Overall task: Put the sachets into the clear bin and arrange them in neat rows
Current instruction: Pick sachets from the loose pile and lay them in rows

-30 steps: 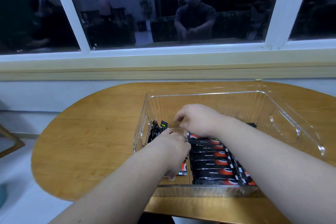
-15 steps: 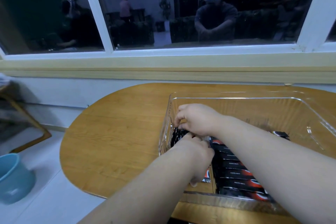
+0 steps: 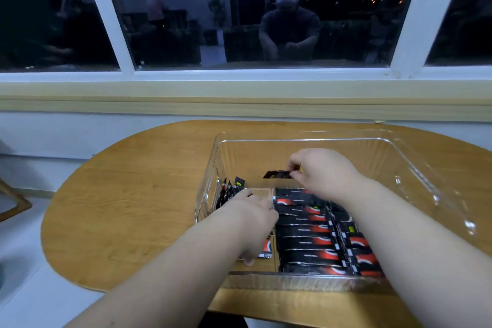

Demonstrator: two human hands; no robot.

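A clear bin [image 3: 415,168] stands on the wooden table [image 3: 133,194]. Inside it, a neat row of black-and-red sachets [image 3: 306,231] lies flat, with a second row [image 3: 356,245] to its right. Several sachets [image 3: 229,190] stand on edge against the bin's left wall. My right hand [image 3: 322,173] pinches one black sachet [image 3: 277,175] by its end and holds it above the bin floor. My left hand [image 3: 255,221] reaches down into the bin's near left part; its fingers are curled over sachets [image 3: 266,247] there, mostly hidden.
A window with white frames [image 3: 111,21] and a pale sill [image 3: 239,98] runs behind the table. The bin's far half [image 3: 332,157] holds no sachets. A wooden chair frame [image 3: 16,202] stands on the floor at the left.
My right hand has lifted away from the left hand and now holds a single sachet up in the bin. The camera view has shifted slightly; my left hand stays low in the bin.
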